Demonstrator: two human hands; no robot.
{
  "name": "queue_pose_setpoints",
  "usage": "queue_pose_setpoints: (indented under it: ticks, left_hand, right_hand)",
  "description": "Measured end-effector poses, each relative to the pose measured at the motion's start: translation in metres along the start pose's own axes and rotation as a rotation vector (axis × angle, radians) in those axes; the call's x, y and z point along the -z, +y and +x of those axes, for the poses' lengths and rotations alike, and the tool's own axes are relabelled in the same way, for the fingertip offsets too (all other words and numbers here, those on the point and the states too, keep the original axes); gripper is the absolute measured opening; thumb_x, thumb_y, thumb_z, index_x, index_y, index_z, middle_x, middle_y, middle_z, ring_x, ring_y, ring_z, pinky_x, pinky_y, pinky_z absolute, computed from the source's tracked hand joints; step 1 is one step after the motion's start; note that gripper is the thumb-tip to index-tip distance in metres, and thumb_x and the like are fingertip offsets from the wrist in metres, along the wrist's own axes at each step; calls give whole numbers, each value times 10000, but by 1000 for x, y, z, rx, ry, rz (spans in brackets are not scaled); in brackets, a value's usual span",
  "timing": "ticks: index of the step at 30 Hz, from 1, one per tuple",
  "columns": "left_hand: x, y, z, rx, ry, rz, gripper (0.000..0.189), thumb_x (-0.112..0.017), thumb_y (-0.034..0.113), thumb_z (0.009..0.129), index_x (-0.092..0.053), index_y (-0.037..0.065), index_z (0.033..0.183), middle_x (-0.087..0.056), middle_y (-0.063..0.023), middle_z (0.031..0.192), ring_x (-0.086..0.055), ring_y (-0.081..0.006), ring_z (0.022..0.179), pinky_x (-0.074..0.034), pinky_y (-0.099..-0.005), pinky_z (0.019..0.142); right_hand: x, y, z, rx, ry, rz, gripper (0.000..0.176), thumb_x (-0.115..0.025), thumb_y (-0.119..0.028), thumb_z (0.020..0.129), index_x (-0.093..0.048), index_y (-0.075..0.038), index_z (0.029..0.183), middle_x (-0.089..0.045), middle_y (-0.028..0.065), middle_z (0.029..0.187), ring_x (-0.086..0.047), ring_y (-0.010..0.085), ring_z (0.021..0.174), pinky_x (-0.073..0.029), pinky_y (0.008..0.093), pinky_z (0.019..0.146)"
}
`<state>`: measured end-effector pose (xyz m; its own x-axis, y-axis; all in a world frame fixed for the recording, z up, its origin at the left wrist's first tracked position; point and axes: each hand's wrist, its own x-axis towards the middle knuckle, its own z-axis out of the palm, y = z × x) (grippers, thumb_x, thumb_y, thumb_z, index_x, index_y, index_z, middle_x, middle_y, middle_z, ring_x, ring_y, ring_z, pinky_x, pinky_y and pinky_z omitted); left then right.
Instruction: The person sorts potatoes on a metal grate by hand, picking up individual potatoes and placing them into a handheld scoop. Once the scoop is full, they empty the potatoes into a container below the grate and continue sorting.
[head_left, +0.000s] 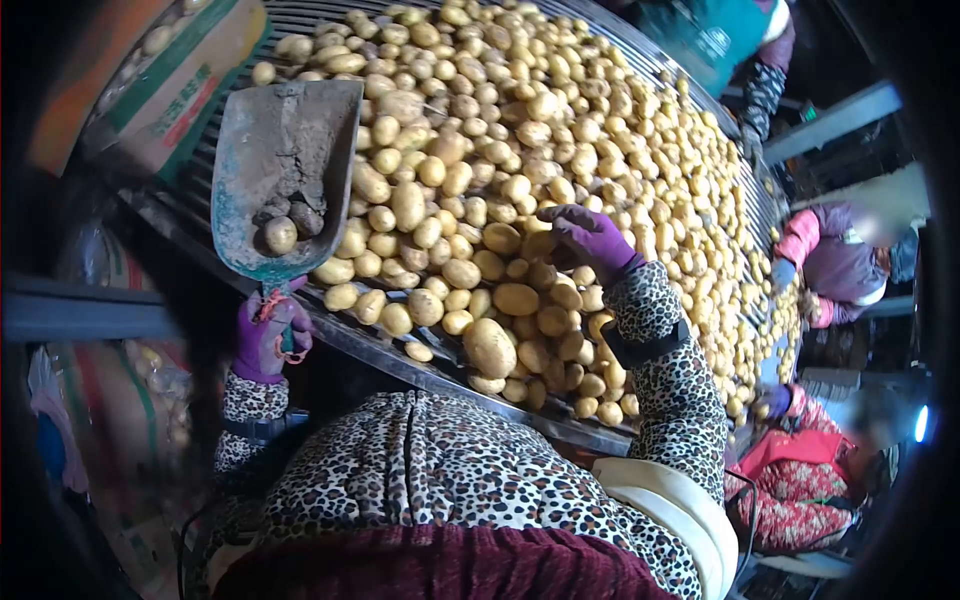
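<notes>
A wide heap of potatoes (pixel 490 345) covers the slatted metal table in front of me. At the lower left, my left hand (pixel 266 335), in a purple glove, is wrapped round the handle of a metal scoop (pixel 335 150). The scoop rests at the table's left side, with dirt and a few small potatoes or clods in it. My right hand (pixel 580 240), also in a purple glove, is over the middle of the heap with its fingers curled down at the potatoes. Whatever may be between those fingers is hidden.
The table's metal rim (pixel 390 365) runs close before my body. A printed box or sack (pixel 175 110) stands at the upper left, and sacks (pixel 120 400) lie at the lower left. Three other people are along the far and right sides, some with hands near the potatoes.
</notes>
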<state>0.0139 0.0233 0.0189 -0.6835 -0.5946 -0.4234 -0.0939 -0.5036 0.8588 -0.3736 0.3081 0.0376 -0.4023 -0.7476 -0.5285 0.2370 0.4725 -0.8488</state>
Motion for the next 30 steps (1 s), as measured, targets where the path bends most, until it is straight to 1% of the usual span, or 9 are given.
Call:
queue_pose_setpoints:
  ticks: [2, 5, 8, 11, 20, 22, 27, 28, 30]
  left_hand:
    - [7, -2, -4, -25, 49, 12, 474, -650, 163, 912, -517, -66, 1305, -579, -63, 692, -532, -124, 494, -478, -253, 476]
    - [29, 0, -20, -40, 112, -6, 459, -650, 165, 913, -527, -48, 1301, -576, -61, 696, -526, -122, 499, -466, -260, 468]
    - [48, 5, -38, -56, 208, -25, 434, -638, 157, 919, -536, -31, 1297, -578, -63, 700, -519, -119, 500, -458, -266, 462]
    - [60, 9, -49, -57, 278, -36, 421, -623, 139, 924, -533, -21, 1303, -578, -66, 705, -511, -117, 500, -450, -268, 461]
    - [121, -60, -15, -221, 131, -176, 465, -624, 150, 925, -491, -38, 1329, -595, -77, 743, -543, -124, 546, -484, -282, 499]
    - [121, -57, -16, -214, 157, -145, 465, -620, 147, 927, -488, -46, 1330, -600, -78, 749, -551, -126, 542, -491, -279, 499]
    - [119, -52, -19, -215, 138, -112, 457, -617, 153, 932, -498, -49, 1324, -610, -78, 756, -579, -132, 537, -499, -270, 493]
    - [120, -53, -19, -223, 135, -106, 456, -619, 158, 933, -501, -46, 1323, -611, -77, 756, -584, -133, 537, -500, -267, 492]
    - [115, -52, -24, -215, 142, -92, 450, -621, 164, 934, -508, -42, 1318, -613, -74, 753, -589, -135, 536, -499, -265, 491]
  right_hand:
    - [-11, 3, 30, 142, 27, -65, 449, -656, -232, 951, -532, -46, 1341, -679, 84, 1089, -673, 164, 963, -568, 325, 849]
    - [-63, -36, 51, 645, 187, -820, 619, -760, -155, 841, -495, -113, 1398, -592, 166, 1315, -590, 261, 1196, -484, 381, 1018]
    - [-116, -62, 99, 480, 131, -1291, 1020, -823, -461, 713, -271, -192, 1527, -378, 225, 1498, -388, 420, 1364, -360, 504, 1111]
    - [-171, -76, 138, 243, 230, -1353, 1134, -760, -652, 660, -201, -218, 1546, -226, 248, 1566, -250, 575, 1367, -258, 621, 1121]
    - [-317, -77, 198, 476, 149, -1335, 810, -631, -512, 845, -244, -342, 1536, -67, 194, 1626, -223, 559, 1404, -202, 666, 1130]
    - [-330, -75, 227, 551, 21, -1348, 855, -653, -513, 831, -222, -324, 1545, -57, 183, 1628, -305, 548, 1366, -306, 596, 1119]
    - [-296, -98, 229, 650, -422, -1083, 710, -720, -466, 792, -483, -214, 1411, -458, 149, 1454, -561, 334, 1206, -478, 416, 995]
    - [-268, -92, 235, 899, -173, -1250, 602, -713, -459, 809, -564, -193, 1328, -575, 118, 1325, -599, 271, 1151, -501, 385, 950]
    - [-220, -116, 190, 847, 200, -1574, 621, -694, -463, 832, -518, -255, 1390, -484, 100, 1431, -458, 331, 1310, -401, 462, 1068]
